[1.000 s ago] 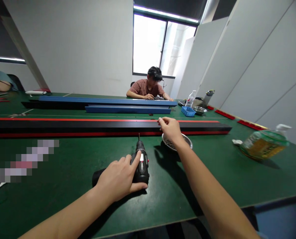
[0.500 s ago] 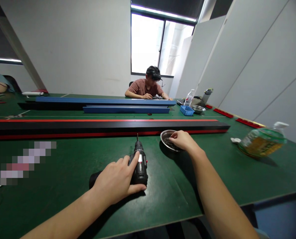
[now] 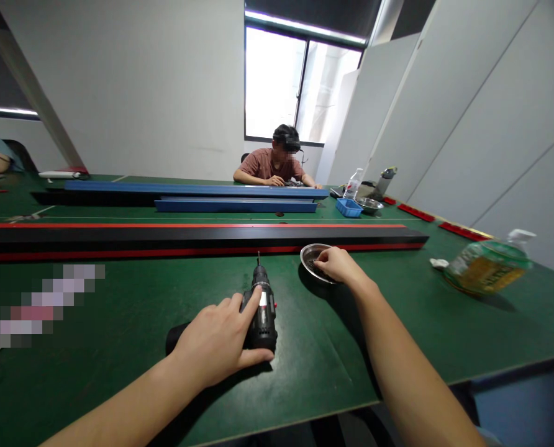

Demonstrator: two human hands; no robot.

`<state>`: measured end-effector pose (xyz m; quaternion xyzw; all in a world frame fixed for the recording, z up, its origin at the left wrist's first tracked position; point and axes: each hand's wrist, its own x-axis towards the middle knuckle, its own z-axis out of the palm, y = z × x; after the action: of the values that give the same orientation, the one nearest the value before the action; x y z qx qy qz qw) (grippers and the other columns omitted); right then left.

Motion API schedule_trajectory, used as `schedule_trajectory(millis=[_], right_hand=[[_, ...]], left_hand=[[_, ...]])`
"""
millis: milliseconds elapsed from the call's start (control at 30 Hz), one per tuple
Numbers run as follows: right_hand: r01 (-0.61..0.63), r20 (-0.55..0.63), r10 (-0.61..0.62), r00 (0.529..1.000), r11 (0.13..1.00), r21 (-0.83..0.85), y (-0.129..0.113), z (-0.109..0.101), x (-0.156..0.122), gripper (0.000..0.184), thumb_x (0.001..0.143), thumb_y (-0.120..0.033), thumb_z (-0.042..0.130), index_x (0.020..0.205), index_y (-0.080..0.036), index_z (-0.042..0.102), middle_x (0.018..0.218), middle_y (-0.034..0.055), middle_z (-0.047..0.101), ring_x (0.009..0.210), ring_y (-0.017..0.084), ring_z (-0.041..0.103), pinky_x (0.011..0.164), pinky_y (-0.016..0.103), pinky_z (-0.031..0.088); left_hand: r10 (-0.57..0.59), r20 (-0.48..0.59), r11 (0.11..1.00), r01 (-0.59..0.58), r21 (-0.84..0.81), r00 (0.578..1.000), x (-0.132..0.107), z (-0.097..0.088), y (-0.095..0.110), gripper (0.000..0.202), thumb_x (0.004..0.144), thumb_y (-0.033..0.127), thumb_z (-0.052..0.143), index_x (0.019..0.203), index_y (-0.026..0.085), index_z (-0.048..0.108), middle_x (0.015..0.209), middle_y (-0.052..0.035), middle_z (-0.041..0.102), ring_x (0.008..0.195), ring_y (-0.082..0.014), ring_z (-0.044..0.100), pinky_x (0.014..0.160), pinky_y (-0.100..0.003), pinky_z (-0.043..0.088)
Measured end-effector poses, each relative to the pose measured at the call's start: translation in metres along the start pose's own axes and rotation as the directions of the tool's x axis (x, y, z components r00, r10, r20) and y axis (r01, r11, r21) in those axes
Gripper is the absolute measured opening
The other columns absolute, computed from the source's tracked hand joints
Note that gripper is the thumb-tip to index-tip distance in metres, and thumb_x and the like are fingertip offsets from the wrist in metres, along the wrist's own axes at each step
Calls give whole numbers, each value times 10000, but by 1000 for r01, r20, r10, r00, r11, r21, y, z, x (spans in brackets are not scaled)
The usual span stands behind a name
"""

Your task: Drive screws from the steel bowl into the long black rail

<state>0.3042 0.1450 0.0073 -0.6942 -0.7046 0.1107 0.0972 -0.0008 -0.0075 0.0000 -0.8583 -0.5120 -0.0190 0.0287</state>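
A black cordless drill (image 3: 264,320) lies on its side on the green table, its bit pointing away from me. My left hand (image 3: 218,338) is wrapped over its grip, with the index finger stretched along the body. Right of the drill stands a shallow metal bowl (image 3: 307,256) with small dark pieces in it, too small to tell apart. My right hand (image 3: 338,263) dips over the bowl's right side, thumb and fingers pinched together among the pieces. Whatever the fingertips hold is hidden.
A long black bar with red edges (image 3: 202,236) crosses the table beyond the drill. Farther back lie blue bars (image 3: 235,205), a blue tray (image 3: 349,208) and a seated person (image 3: 277,164). At right, a large bottle (image 3: 489,267) stands near a crumpled white scrap (image 3: 439,264).
My right hand has shifted very slightly left within the bowl, fingers still pinched. The left hand and the drill stay in place.
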Motion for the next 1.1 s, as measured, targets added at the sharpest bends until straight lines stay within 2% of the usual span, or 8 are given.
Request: schedule_trajectory(millis=[333, 633, 1100], right_hand=[[-41, -83, 39, 996, 999, -23, -2, 5, 3, 203, 878, -304, 652, 970, -209, 806, 964, 110, 775, 897, 228, 707, 775, 273, 460], [4, -43, -8, 999, 996, -91, -10, 1, -6, 238, 849, -214, 596, 942, -220, 814, 999, 105, 774, 870, 221, 705, 750, 274, 476], [10, -50, -15, 999, 996, -92, -7, -1, -6, 205, 834, -221, 640, 938, -239, 816, 983, 88, 779, 889, 220, 711, 780, 269, 471]], left_hand=[[-3, -7, 1000, 3, 6, 1000, 1, -1, -1, 1004, 842, 794, 484, 1611, 209, 210, 1142, -143, 643, 946, -327, 659, 780, -437, 554], [-10, 18, 1000, 10, -12, 1000, 0, -3, 1, 992, 849, 786, 480, 1615, 220, 204, 1158, -147, 637, 954, -326, 660, 789, -441, 547], [1, -9, 1000, -1, -3, 1000, 1, -2, 1, 990, 844, 784, 495, 1608, 218, 221, 1133, -134, 643, 938, -327, 665, 780, -449, 556]])
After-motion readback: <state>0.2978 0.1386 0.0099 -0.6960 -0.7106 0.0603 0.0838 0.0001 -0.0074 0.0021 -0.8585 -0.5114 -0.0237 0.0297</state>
